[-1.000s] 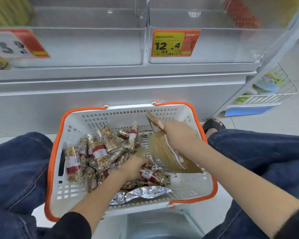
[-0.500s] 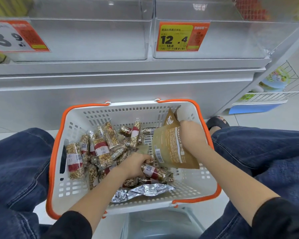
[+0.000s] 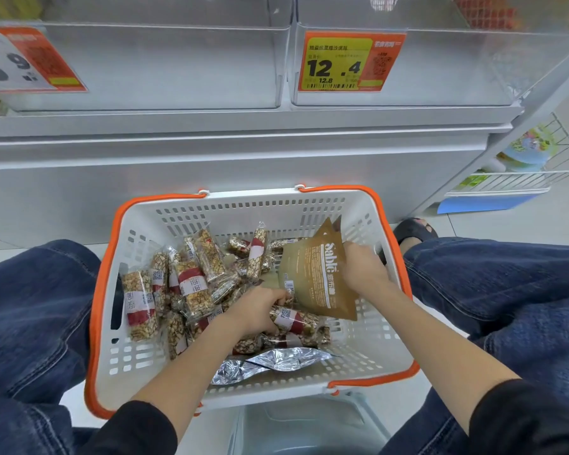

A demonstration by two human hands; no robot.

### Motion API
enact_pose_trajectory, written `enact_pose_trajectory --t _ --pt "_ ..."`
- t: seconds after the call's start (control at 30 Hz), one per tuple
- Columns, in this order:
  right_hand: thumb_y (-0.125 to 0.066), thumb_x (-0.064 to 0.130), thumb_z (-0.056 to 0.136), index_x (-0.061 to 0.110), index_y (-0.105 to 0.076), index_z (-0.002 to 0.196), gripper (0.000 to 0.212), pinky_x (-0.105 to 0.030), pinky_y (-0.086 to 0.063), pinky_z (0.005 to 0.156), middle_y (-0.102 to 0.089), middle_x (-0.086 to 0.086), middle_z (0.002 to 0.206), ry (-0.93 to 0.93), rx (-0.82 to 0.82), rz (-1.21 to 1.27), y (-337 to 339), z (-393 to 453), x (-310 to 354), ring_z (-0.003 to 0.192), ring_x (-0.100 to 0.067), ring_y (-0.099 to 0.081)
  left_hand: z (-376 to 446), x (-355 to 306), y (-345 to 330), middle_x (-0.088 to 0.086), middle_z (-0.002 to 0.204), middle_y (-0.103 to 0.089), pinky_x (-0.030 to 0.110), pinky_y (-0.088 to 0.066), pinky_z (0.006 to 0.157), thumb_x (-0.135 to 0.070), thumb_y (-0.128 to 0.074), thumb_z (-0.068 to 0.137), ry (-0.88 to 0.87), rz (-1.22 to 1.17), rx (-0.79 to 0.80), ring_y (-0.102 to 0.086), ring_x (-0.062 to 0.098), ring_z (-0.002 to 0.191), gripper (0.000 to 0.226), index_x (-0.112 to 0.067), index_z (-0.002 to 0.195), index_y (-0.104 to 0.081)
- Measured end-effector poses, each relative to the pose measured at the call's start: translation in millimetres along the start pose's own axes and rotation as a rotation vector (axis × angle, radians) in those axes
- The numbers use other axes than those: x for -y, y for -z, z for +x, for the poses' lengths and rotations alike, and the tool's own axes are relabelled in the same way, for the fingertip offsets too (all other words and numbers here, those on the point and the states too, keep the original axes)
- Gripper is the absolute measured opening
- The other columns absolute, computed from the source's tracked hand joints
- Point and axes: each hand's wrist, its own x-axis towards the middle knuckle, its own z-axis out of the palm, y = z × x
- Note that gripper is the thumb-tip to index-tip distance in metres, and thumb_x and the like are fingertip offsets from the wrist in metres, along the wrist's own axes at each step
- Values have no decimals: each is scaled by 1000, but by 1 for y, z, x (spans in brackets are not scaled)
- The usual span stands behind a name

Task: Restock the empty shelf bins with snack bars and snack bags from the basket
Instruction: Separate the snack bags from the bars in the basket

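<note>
Brown snack bag (image 3: 312, 277), pinched by the right hand (image 3: 362, 270) at three o'clock, might slip; left hand (image 3: 257, 310) gripped snack bars (image 3: 293, 318).

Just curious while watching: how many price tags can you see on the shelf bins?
2. A white-and-orange price tag on the left bin's front, cut off by the frame edge, and a yellow-and-orange price tag on the right bin's front. Others may lie outside the view.
</note>
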Motion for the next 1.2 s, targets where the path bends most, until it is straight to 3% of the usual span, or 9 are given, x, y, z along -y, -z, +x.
enact_pose_trajectory --t 0.1,0.27,0.37,0.43,0.5,0.73,0.97,1.1,1.2 --pt "-44 0 93 8 -51 119 28 -39 -51 79 -63 -13 111 -53 -68 -83 -2 0 -3 100 -32 -63 1 0 0 0 126 -58 29 -43 95 -15 -82 69 19 -10 11 -53 19 115 76 -18 137 -47" --pt "-58 11 91 10 -24 139 59 -40 -54 78 -57 -14 120 -84 -111 -71 -6 -2 -5 102 -31 -61 1 10 6 0 124 -59 27 -48 87 -12 -81 71 84 -80 -46 -57 18 104 66 -18 130 -52" --pt "-60 -3 83 10 -35 130 54 -34 -50 83 -51 -12 126 207 -282 -130 0 2 17 113 -28 -53 -1 15 7 1 112 -62 31 -51 79 -5 -79 71 127 -77 -77 -59 17 94 48 -16 112 -56" --pt "-58 -5 83 10 -43 125 47 -33 -46 91 -53 -10 126 413 -216 -40 1 14 39 116 -25 -50 -1 15 4 1 107 -64 33 -52 75 -1 -75 71 121 -71 -93 -59 16 89 44 -18 106 -56" --pt "-55 -4 87 11 -45 129 45 -34 -40 99 -53 -10 130 475 -72 24 -5 35 56 121 -26 -48 -1 16 0 -1 106 -64 30 -51 75 1 -71 72 111 -70 -109 -60 15 90 44 -19 108 -56" --pt "-39 -15 86 13 -40 140 61 -38 -44 97 -54 -16 129 318 243 -109 -47 113 60 117 -31 -53 0 33 -3 -1 113 -63 31 -50 77 5 -64 75 142 -90 -117 -60 19 98 53 -20 120 -52" --pt "-40 -13 89 7 -59 124 44 -35 -49 90 -63 -16 116 200 198 38 -66 138 50 104 -30 -62 8 42 -3 1 116 -62 37 -53 80 5 -65 75 165 -136 -97 -61 20 99 57 -22 124 -52" --pt "-53 0 89 3 -61 113 26 -34 -48 85 -64 -16 113 125 237 -64 -71 140 33 104 -30 -60 10 41 -3 0 116 -61 38 -52 80 0 -69 75 159 -146 -97 -61 22 101 51 -20 119 -52" --pt "-57 7 89 7 -60 115 26 -35 -50 85 -62 -12 115 90 284 -166 -70 143 30 106 -28 -59 11 41 -4 0 113 -62 41 -53 78 3 -68 74 155 -159 -91 -61 22 99 46 -20 111 -52"
